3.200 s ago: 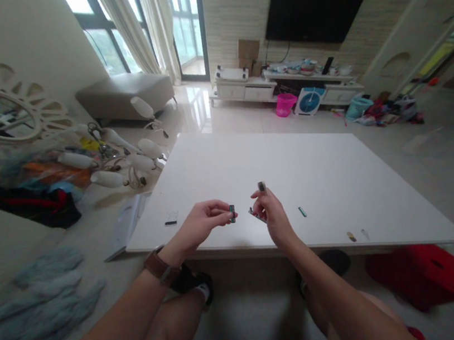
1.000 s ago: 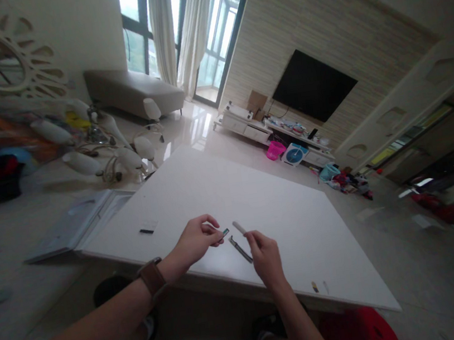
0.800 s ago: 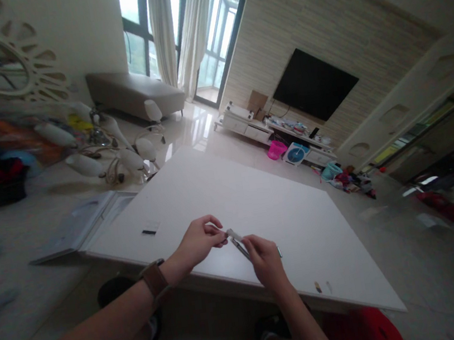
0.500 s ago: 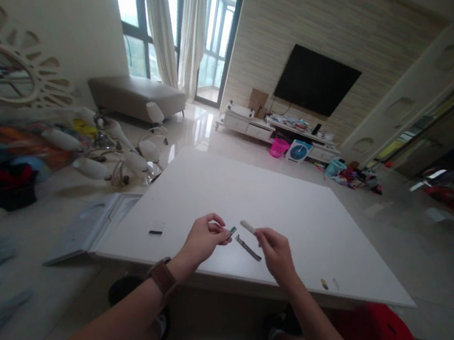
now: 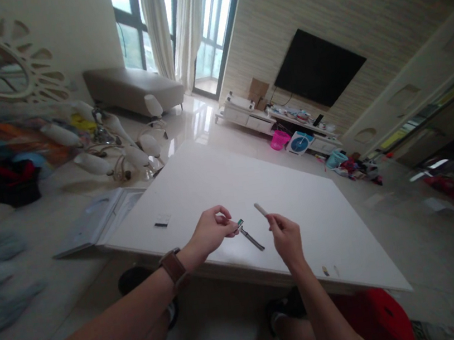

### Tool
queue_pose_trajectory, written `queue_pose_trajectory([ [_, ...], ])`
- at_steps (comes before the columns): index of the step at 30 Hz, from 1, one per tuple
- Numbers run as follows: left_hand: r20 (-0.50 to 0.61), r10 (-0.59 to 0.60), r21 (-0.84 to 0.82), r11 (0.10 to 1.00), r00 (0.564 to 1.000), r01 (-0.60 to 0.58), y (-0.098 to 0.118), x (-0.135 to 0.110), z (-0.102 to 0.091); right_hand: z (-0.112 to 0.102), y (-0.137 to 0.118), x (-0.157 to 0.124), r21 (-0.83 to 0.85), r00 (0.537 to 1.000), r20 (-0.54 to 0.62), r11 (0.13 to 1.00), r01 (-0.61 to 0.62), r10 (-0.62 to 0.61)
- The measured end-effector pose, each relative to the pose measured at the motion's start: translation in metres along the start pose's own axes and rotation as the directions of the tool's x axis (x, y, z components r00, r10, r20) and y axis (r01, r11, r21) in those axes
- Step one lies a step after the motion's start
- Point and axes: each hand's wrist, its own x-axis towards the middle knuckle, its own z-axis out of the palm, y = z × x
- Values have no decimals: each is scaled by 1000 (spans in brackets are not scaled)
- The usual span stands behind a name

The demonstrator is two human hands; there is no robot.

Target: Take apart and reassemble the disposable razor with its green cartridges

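My left hand (image 5: pixel 215 229) is closed in a pinch on a small green-and-dark piece (image 5: pixel 240 224), too small to name. Just below it, a slim dark grey tool with a narrow handle (image 5: pixel 254 240) lies on the white table (image 5: pixel 211 175); its upper end is close to the piece in the view, and I cannot tell whether they touch. My right hand (image 5: pixel 286 239) grips a thin pale stick-like piece (image 5: pixel 260 209) between thumb and fingers, its free end pointing up and left. Both hands are above the table's near half.
A small white card with a black strip (image 5: pixel 162 222) lies on the table's left. Near the front right edge are a small yellow-and-dark piece (image 5: pixel 325 271) and a clear sliver (image 5: pixel 336 271). A red stool (image 5: pixel 378 317) stands below, and a chandelier (image 5: pixel 136 154) lies on the floor.
My right hand has drawn away to the right with the pale stick, widening the gap between my hands. My left hand keeps its pinch, now nearer the grey tool's end. The view has shifted slightly.
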Motion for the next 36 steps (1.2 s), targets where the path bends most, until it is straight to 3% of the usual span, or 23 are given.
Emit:
queue_pose_trajectory([
  [2, 7, -10, 6, 1000, 1000, 10, -1, 0, -1, 0, 0, -1, 68, 1000, -10, 998, 9, -9],
  [6, 2, -24, 45, 999, 1000, 24, 0, 1, -3, 4, 1, -3, 92, 985, 171, 996, 0, -16],
  [10, -5, -40, 44, 998, 999, 40, 2, 2, -4, -1, 2, 2, 80, 995, -43, 993, -90, 94],
  [11, -3, -43, 47, 998, 999, 44, 2, 1, -4, -2, 2, 2, 95, 998, -18, 994, -61, 63],
  [13, 0, -46, 64, 997, 999, 46, 3, 1, -3, -3, 2, 1, 104, 990, 140, 995, -1, -14],
  [15, 6, -49, 77, 996, 999, 49, 3, 0, -3, -2, 2, 1, 55, 970, 244, 998, 9, -22],
  [19, 18, -42, 71, 997, 999, 40, 3, 0, -3, -4, 3, 5, -25, 999, -32, 999, -43, 42],
  [20, 19, -41, 73, 997, 999, 39, 3, 0, -3, -5, 3, 5, 5, 999, -33, 1000, -18, 18],
  [24, 15, -45, 99, 994, 999, 43, 3, 0, -3, -3, 1, 2, 11, 972, 216, 995, 95, -95],
  [28, 19, -30, 102, 994, 999, 28, 3, 0, -3, -5, 3, 6, -36, 999, -48, 999, -11, 9],
  [30, 26, -34, 105, 994, 999, 31, 3, 0, -3, -5, 3, 6, 50, 1000, -4, 999, 20, -20],
  [33, 26, -32, 121, 992, 999, 29, 3, -1, -2, -1, 3, 3, 59, 967, 246, 997, 54, -66],
  [34, 24, -30, 123, 992, 999, 27, 3, -1, -2, 1, 2, 2, 18, 970, 239, 999, 32, -36],
  [36, 14, -22, 128, 992, 1000, 20, 3, -1, -2, 3, 0, 1, -50, 994, 110, 999, 6, -1],
])
